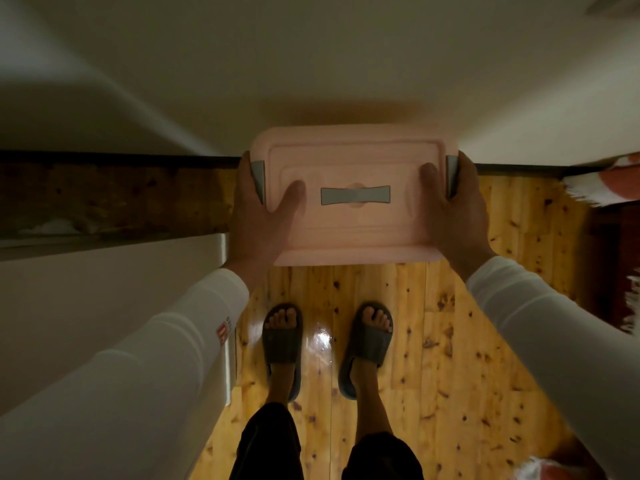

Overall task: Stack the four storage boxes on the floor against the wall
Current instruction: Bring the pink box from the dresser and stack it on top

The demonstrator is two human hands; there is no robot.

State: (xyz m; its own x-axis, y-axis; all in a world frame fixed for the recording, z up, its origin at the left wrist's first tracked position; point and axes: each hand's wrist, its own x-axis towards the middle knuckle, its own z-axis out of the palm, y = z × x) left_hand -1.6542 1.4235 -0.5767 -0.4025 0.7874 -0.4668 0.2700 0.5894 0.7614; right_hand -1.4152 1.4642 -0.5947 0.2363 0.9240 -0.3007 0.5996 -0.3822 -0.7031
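Between both hands (pixel 263 209), ridged pink box (pixel 353 230)

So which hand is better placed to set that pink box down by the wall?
Neither alone. The left hand and right hand grip opposite ends of the pink box, thumbs on its lid, beside the grey latches. Lowering it likely needs both together.

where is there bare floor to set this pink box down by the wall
Bare wooden floor lies right of the pink box, up to the baseboard. Left is crowded by a white cabinet; near you, your sandalled feet.
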